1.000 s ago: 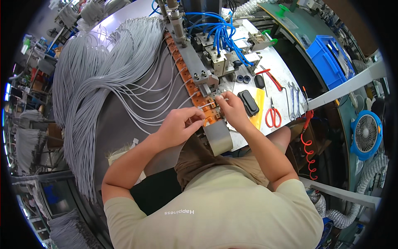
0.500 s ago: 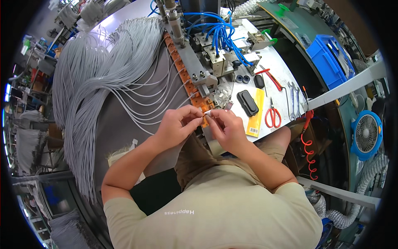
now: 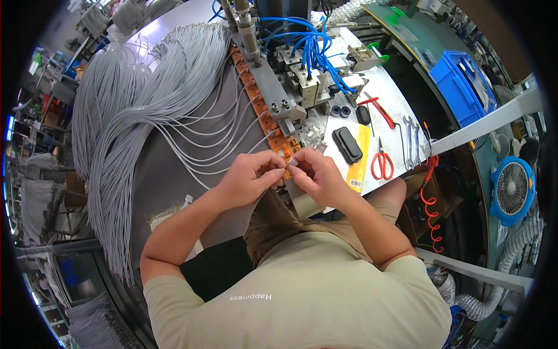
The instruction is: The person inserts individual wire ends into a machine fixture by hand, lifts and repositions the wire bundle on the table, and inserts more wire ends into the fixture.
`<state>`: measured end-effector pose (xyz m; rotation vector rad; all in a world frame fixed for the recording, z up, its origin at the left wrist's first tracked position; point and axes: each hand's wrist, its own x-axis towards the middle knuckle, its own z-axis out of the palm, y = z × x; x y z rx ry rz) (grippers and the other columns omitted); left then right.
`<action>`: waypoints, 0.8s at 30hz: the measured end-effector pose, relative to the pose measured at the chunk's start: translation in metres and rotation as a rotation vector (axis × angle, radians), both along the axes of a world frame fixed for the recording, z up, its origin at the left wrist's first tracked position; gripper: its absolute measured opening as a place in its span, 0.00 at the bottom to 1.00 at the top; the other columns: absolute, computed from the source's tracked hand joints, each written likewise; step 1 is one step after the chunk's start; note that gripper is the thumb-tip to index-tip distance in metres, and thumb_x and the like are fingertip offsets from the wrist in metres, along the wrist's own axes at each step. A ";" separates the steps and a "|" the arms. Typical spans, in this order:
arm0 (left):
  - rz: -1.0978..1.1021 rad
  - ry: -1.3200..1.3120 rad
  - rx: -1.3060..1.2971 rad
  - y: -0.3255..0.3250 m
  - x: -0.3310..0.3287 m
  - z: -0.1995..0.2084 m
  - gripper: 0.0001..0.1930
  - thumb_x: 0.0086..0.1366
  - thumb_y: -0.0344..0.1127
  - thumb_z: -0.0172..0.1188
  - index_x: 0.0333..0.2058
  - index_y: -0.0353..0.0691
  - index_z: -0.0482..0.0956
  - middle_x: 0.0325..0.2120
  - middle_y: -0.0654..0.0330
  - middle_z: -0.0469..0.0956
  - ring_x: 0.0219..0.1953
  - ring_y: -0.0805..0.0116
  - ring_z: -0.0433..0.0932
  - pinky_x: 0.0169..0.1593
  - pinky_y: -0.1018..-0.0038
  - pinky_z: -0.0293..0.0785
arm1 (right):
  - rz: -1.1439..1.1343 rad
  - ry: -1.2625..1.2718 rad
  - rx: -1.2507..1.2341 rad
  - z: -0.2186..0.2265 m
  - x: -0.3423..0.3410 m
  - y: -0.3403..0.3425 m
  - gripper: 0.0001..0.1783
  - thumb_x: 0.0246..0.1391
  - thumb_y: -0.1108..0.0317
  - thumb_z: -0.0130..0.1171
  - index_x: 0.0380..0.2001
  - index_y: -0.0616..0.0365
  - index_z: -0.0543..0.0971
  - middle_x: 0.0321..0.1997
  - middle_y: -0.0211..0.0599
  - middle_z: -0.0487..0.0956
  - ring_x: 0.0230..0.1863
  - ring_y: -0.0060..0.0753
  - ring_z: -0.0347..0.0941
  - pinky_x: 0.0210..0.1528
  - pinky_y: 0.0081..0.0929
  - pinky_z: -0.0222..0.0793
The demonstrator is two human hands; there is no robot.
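My left hand [image 3: 249, 174] is closed in a pinch, thumb against fingers, at the near end of the orange fixture strip [image 3: 254, 93]. Whatever it grips is too small to make out. Fingertip to fingertip with it, my right hand [image 3: 321, 174] pinches a small whitish piece [image 3: 292, 162], mostly hidden by the fingers. Grey cables [image 3: 168, 110] lie in a thick bundle on the left; several run across to the strip, their ends seated along it. Beside my right hand sits a clear plastic bag of small parts [image 3: 312, 132].
A metal machine [image 3: 305, 87] with blue air tubes [image 3: 314, 49] stands beyond my hands. On the right lie a black case [image 3: 347, 145], a yellow packet [image 3: 358, 168], red-handled scissors [image 3: 382, 164], wrenches [image 3: 411, 142] and red-handled pliers [image 3: 381, 112]. Farther right are a blue crate [image 3: 456, 87] and a fan [image 3: 514, 189].
The fingers of my right hand have shifted slightly and now cover more of the whitish piece. My left hand stays almost where it was, still pinching.
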<state>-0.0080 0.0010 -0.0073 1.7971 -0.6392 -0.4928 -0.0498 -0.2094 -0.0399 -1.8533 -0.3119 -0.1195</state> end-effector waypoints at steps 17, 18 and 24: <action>0.050 -0.965 0.215 -0.001 0.013 -0.013 0.07 0.54 0.30 0.66 0.33 0.40 0.81 0.31 0.61 0.79 0.30 0.62 0.79 0.32 0.68 0.75 | -0.247 0.222 0.185 -0.036 0.035 -0.008 0.11 0.62 0.65 0.61 0.31 0.60 0.73 0.22 0.24 0.70 0.22 0.16 0.60 0.25 0.21 0.56; 0.013 -0.935 0.229 -0.002 0.011 -0.013 0.08 0.53 0.30 0.66 0.33 0.41 0.81 0.32 0.61 0.79 0.31 0.60 0.79 0.32 0.67 0.75 | -0.212 0.263 0.278 -0.037 0.035 -0.008 0.12 0.62 0.64 0.60 0.31 0.60 0.73 0.21 0.22 0.69 0.22 0.14 0.59 0.24 0.19 0.56; 0.042 -0.918 0.276 -0.006 0.002 -0.014 0.07 0.54 0.31 0.66 0.32 0.41 0.81 0.32 0.63 0.79 0.31 0.62 0.80 0.33 0.68 0.76 | -0.180 0.318 0.209 -0.040 0.042 -0.013 0.11 0.64 0.63 0.58 0.31 0.59 0.73 0.21 0.21 0.69 0.21 0.12 0.59 0.23 0.17 0.55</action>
